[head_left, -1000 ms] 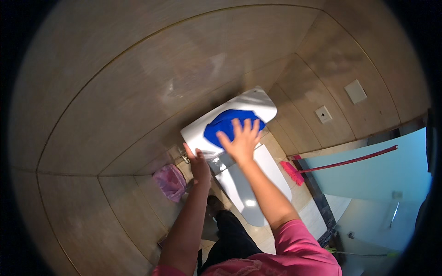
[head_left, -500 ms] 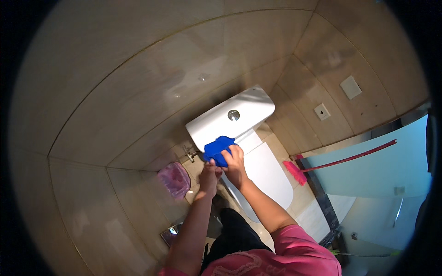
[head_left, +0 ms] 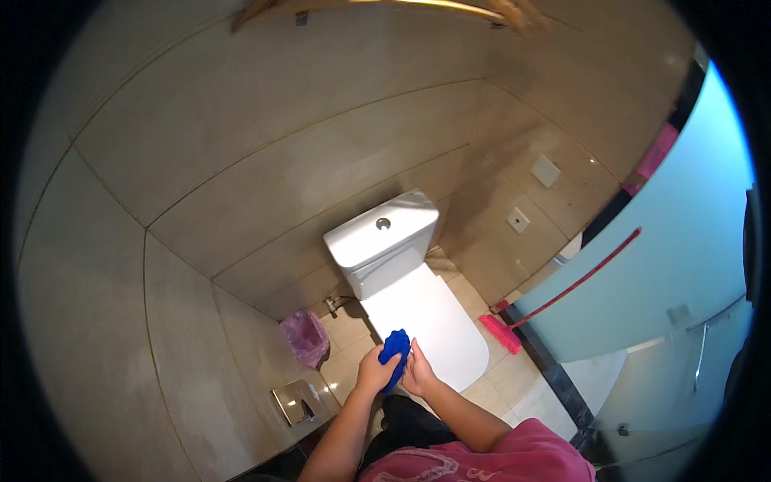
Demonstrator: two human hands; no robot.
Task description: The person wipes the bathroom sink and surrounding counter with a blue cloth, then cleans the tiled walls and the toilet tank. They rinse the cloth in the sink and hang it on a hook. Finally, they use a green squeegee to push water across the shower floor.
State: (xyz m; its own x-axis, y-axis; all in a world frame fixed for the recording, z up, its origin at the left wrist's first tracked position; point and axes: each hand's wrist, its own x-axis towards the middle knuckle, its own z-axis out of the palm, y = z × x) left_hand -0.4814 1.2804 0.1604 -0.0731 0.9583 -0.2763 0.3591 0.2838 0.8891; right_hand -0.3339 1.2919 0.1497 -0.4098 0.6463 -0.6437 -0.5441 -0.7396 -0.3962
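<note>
Beige tiled walls [head_left: 321, 145] are seen round a corner where a white toilet is set, its closed lid [head_left: 434, 321] at 1 o'clock from the hands and its cistern [head_left: 377, 241] at 12, topped by a round metal flush button [head_left: 384, 224]. A crumpled blue cloth [head_left: 393, 353] is held between the two hands, just beyond the wearer's dark trousers [head_left: 409, 426]; its long axis is run roughly from 1 to 7 o'clock. By the left hand [head_left: 375, 372], at the cloth's 8 o'clock side, it is firmly clasped, with the thumb laid across the fabric. By the right hand [head_left: 418, 373], at its 4 o'clock side, the cloth is flanked closely, the thumb raised and the palm part-open; whether it is also pinched by those fingers cannot be told, as they are partly hidden. Of the two, the right hand is nearer to the lid. At 10 o'clock a bin [head_left: 305, 337] is lined with a pink-purple bag, whose contents cannot be made out. At 8 o'clock a shiny metal holder [head_left: 294, 402] is mounted low down. Between 2 and 3 o'clock a pink broom [head_left: 501, 333] is leaned against a frosted glass panel [head_left: 642, 281].
</note>
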